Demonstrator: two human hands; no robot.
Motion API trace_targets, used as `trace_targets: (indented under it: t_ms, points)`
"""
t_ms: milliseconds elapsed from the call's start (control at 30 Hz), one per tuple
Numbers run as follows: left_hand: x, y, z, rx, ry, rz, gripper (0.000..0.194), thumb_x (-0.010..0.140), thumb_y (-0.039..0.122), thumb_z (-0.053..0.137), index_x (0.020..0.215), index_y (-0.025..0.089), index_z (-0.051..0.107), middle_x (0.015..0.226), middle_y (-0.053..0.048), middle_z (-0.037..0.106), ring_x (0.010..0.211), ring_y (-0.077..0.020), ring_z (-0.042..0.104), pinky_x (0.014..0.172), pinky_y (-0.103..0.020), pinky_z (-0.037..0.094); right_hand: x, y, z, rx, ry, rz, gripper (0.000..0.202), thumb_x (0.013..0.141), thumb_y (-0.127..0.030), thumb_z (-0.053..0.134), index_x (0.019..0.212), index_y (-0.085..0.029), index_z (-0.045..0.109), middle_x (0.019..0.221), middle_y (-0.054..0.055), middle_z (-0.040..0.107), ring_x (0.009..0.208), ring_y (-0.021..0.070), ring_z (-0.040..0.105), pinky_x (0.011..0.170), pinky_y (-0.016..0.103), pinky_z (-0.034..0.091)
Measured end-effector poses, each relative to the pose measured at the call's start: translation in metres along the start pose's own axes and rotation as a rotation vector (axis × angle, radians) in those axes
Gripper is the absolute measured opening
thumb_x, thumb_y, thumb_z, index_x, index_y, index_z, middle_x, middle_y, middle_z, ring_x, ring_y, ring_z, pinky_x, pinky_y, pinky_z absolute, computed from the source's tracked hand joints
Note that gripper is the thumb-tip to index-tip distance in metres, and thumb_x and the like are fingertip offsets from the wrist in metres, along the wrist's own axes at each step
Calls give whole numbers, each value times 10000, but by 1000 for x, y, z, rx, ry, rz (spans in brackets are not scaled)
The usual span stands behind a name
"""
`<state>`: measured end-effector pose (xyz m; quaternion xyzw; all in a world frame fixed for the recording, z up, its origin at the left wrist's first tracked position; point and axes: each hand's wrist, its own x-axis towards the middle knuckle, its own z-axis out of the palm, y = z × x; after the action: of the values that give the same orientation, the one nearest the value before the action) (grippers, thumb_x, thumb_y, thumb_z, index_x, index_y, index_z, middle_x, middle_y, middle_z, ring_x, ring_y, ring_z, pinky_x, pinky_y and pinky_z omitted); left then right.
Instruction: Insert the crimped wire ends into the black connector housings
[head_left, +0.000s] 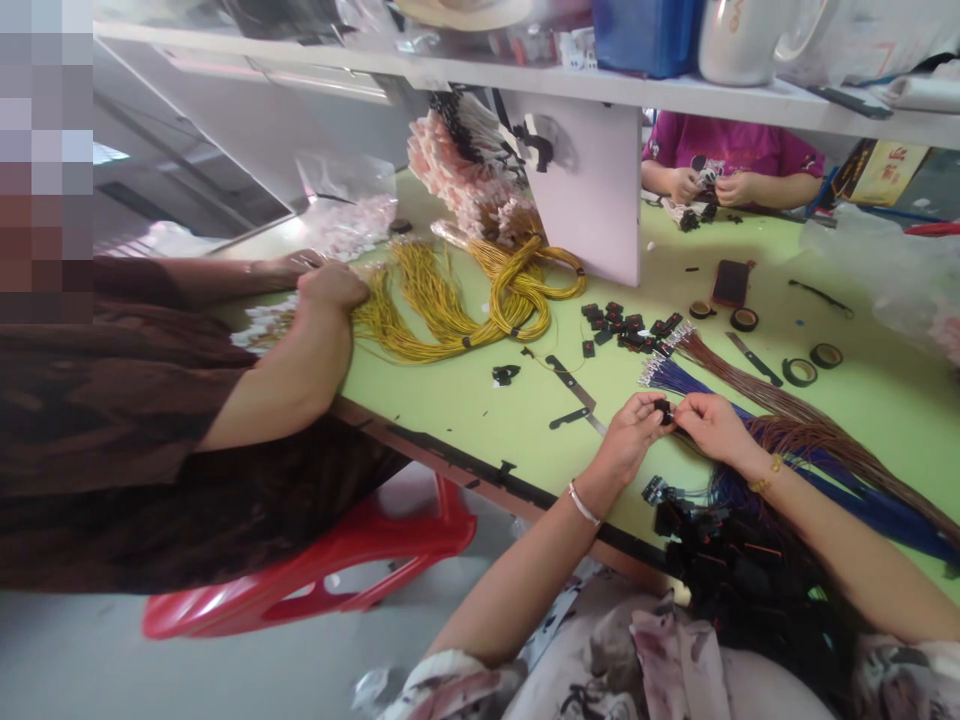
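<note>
In the head view my left hand (pixel 634 432) pinches a small black connector housing (pixel 663 410) above the table's front part. My right hand (pixel 711 428) meets it from the right, thumb and finger pressed together at the housing's edge; what they grip there is too small to make out. Behind and beside my right hand lie a bundle of brown wires (pixel 795 390) and a bundle of blue wires (pixel 694 380), with pale terminal ends. Black housings (pixel 622 325) lie loose in a pile beyond my hands. Dark finished-looking pieces with wires (pixel 720 540) are heaped below my right forearm.
A co-worker's arm (pixel 322 340) reaches in from the left by yellow wire bundles (pixel 450 320). Another person (pixel 735 160) works across the table. Blades (pixel 574 385), tape rolls (pixel 799 372) and a phone (pixel 731 283) lie about. A shelf (pixel 525 85) overhangs; a red stool (pixel 315 570) stands left.
</note>
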<state>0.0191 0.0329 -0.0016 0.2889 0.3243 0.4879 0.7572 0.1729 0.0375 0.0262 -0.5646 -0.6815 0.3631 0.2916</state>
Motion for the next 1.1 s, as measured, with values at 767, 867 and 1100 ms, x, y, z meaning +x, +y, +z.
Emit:
trace_targets:
  t_ms: [767, 867, 1100]
  points:
    - [4, -3, 3, 92, 123, -19, 355, 667, 270, 758, 956, 134, 603, 895, -68, 649, 818, -166, 643, 850, -374, 505, 72, 17, -35, -568, 152, -12, 165, 829, -240, 496, 796, -166, 640, 783, 50, 647, 673, 143, 532, 611, 246, 338]
    - [4, -2, 0, 95, 125, -32, 350, 671, 265, 759, 957, 134, 605, 896, -75, 654, 825, -170, 646, 858, -383, 506, 94, 26, -34, -761, 129, 95, 167, 824, -259, 517, 818, -171, 659, 900, 88, 651, 728, 170, 555, 604, 267, 332]
    - [4, -2, -4, 91, 115, -27, 336, 676, 250, 752, 957, 132, 610, 892, -71, 651, 817, -165, 644, 855, -379, 509, 90, 30, -38, -868, 108, 49, 203, 885, -211, 407, 905, -151, 600, 953, 139, 639, 772, 219, 571, 625, 300, 331]
